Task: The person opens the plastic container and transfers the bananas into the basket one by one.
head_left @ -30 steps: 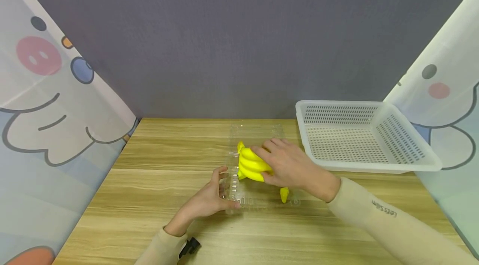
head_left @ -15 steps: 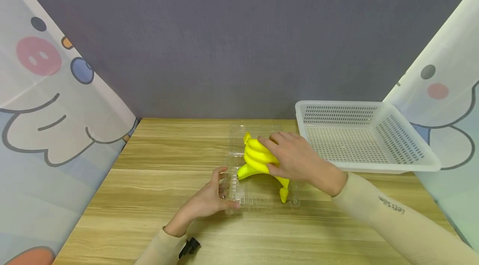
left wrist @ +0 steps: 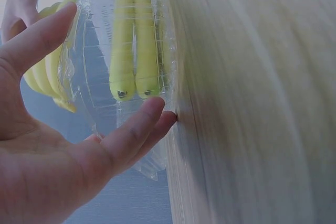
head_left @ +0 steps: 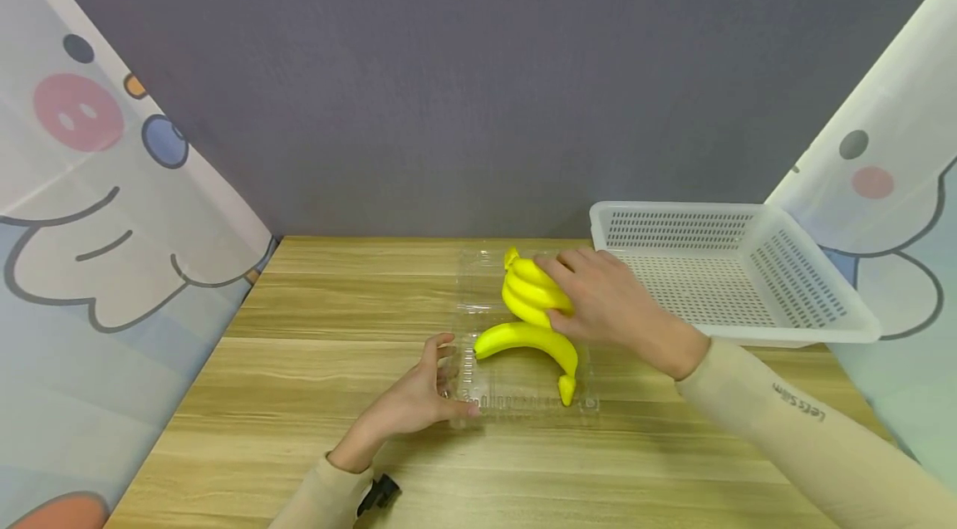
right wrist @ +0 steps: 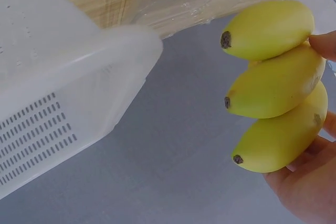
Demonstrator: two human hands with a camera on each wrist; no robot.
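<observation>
My right hand (head_left: 598, 292) holds a bunch of yellow bananas (head_left: 532, 292) above the back part of a clear plastic clamshell box (head_left: 516, 400). In the right wrist view, three banana tips of the bunch (right wrist: 275, 87) point away from the fingers. Another curved banana (head_left: 527, 336) lies in the box, its stem toward the near right corner. Two banana ends (left wrist: 135, 72) show through the plastic wall in the left wrist view. With thumb and fingers spread, my left hand (head_left: 414, 396) touches the left side of the box, thumb tip at its near left corner.
A white perforated plastic basket (head_left: 748, 332) stands at the back right of the wooden table (head_left: 321, 396). Behind the table rises a grey panel (head_left: 449, 97). Cartoon-print curtains (head_left: 112, 247) hang at both sides.
My right hand has lifted the held bunch and moved it back and slightly right, uncovering the curved banana in the box. The left hand and the box have stayed in place.
</observation>
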